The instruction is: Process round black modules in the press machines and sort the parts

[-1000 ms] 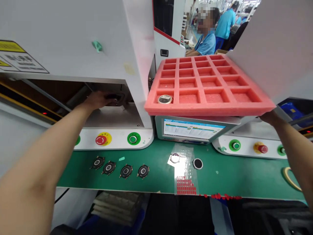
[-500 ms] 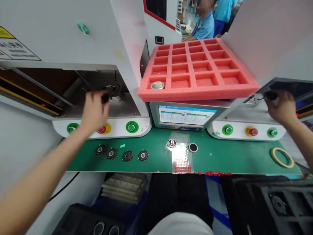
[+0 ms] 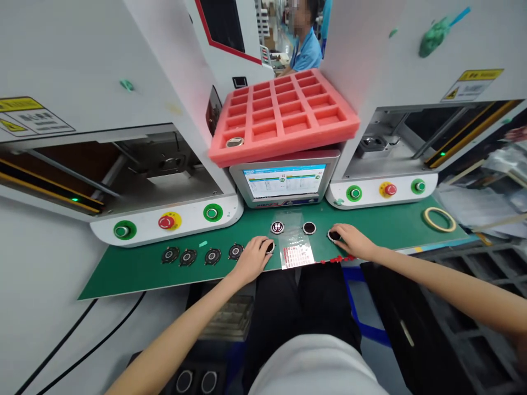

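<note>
My left hand (image 3: 254, 255) is closed on a round black watch case (image 3: 269, 248) at the green mat, left of a clear sheet of small red stickers (image 3: 297, 255). My right hand (image 3: 349, 240) grips another dark watch case (image 3: 334, 235) on the mat, to the right of that sheet. Between the hands lie a watch case showing white marks (image 3: 277, 227) and a plain dark-faced one (image 3: 309, 227). A row of several watch cases, backs up, runs to the left; one watch back (image 3: 212, 256) is near its middle.
Two white machines with open bays, the left bay (image 3: 164, 170) and right bay (image 3: 373, 144), flank a screen (image 3: 284, 181). A pink foam tray (image 3: 284, 134) rests above the screen. A tape roll (image 3: 439, 219) lies at right. A person in blue (image 3: 307, 52) is beyond.
Both hands have come out of the machine bays and down to the mat, each with a watch case. The view has shifted, and the bay sensor lights changed from red to green.
</note>
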Available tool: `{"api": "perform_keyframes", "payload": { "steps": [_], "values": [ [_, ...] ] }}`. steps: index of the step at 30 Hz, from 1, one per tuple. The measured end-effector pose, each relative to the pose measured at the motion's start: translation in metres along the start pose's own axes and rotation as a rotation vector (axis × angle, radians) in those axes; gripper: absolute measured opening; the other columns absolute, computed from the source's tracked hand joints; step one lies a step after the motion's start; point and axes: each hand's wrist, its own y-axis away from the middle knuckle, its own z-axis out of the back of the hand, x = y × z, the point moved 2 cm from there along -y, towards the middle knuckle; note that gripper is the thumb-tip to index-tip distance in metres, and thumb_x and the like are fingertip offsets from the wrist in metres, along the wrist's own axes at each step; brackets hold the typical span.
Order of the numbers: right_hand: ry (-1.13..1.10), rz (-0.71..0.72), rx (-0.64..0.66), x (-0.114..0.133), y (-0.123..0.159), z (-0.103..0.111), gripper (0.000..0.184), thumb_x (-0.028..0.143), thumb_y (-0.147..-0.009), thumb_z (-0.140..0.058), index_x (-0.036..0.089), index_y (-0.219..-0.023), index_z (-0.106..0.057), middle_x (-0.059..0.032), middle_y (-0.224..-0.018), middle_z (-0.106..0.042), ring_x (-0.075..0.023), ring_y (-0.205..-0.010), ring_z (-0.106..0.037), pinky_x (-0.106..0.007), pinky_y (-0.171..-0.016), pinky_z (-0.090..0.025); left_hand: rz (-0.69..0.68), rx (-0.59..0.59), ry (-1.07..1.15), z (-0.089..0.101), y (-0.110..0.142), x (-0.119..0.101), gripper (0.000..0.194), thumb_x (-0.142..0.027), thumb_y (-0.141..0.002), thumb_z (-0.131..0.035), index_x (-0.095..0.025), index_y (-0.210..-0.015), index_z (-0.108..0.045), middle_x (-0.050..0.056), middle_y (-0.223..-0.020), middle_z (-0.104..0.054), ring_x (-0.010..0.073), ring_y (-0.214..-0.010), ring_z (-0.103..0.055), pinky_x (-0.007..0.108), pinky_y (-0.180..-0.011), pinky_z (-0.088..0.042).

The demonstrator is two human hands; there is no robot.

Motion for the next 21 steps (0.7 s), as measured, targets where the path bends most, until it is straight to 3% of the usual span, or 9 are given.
{"api": "perform_keyframes", "payload": {
  "steps": [5,9,12,14,16,21],
  "values": [
    [-0.044,-0.089,0.012,0.019,-0.033,-0.002,0.042,0.036,-0.084,-0.063,0.017,-0.119,-0.05,-0.0174,-0.123,-0.059,-0.0316,-0.114,-0.058,-0.045,-0.093,-0.049,0.058,0.017,0.012,0.006,-0.037,0.008,0.039,-0.032,-0.09,-0.055,-0.015,-0.125,-0.049,0.017,-0.128,-0.054,0.0311,-0.121,-0.051,0.048,-0.102,-0.046],
    [-0.059,-0.123,0.052,0.039,-0.065,-0.02,0.042,0.031,-0.081,-0.068,0.018,-0.117,-0.05,-0.0134,-0.113,-0.064,-0.0292,-0.106,-0.06,-0.04,-0.087,-0.051,0.041,0.079,0.033,-0.007,-0.072,0.007,0.033,-0.028,-0.087,-0.06,-0.017,-0.118,-0.055,0.013,-0.115,-0.063,0.0295,-0.108,-0.059,0.044,-0.093,-0.051],
    [-0.055,-0.162,0.06,0.043,-0.074,-0.026,0.038,0.025,-0.081,-0.066,0.018,-0.115,-0.05,-0.0124,-0.109,-0.065,-0.0283,-0.105,-0.06,-0.038,-0.084,-0.051,0.049,0.074,0.056,-0.001,-0.073,0.005,0.026,-0.024,-0.087,-0.059,-0.019,-0.113,-0.058,0.011,-0.111,-0.066,0.0269,-0.105,-0.06,0.04,-0.089,-0.053],
    [-0.058,-0.18,0.064,0.041,-0.074,-0.026,0.037,0.024,-0.082,-0.064,0.019,-0.115,-0.05,-0.0121,-0.106,-0.065,-0.0277,-0.102,-0.061,-0.037,-0.08,-0.051,0.071,0.037,0.071,0.02,-0.061,0.012,0.026,-0.025,-0.088,-0.058,-0.02,-0.114,-0.057,0.01,-0.115,-0.066,0.0249,-0.109,-0.06,0.039,-0.093,-0.051],
    [-0.065,-0.176,0.07,0.038,-0.073,-0.024,0.036,0.025,-0.082,-0.064,0.019,-0.116,-0.05,-0.0118,-0.104,-0.065,-0.0276,-0.099,-0.062,-0.036,-0.078,-0.051,0.115,-0.028,0.071,0.054,-0.043,0.031,0.028,-0.029,-0.091,-0.055,-0.02,-0.118,-0.055,0.01,-0.12,-0.064,0.0243,-0.113,-0.058,0.04,-0.1,-0.048],
    [-0.083,-0.125,0.07,0.032,-0.073,-0.025,0.03,0.027,-0.081,-0.061,0.019,-0.109,-0.053,-0.0109,-0.099,-0.066,-0.0287,-0.093,-0.063,-0.038,-0.076,-0.052,0.436,-0.349,-0.043,0.163,-0.017,0.126,0.041,-0.038,-0.088,-0.058,-0.019,-0.125,-0.055,0.01,-0.126,-0.064,0.0249,-0.109,-0.063,0.041,-0.1,-0.048]
  ]
}}
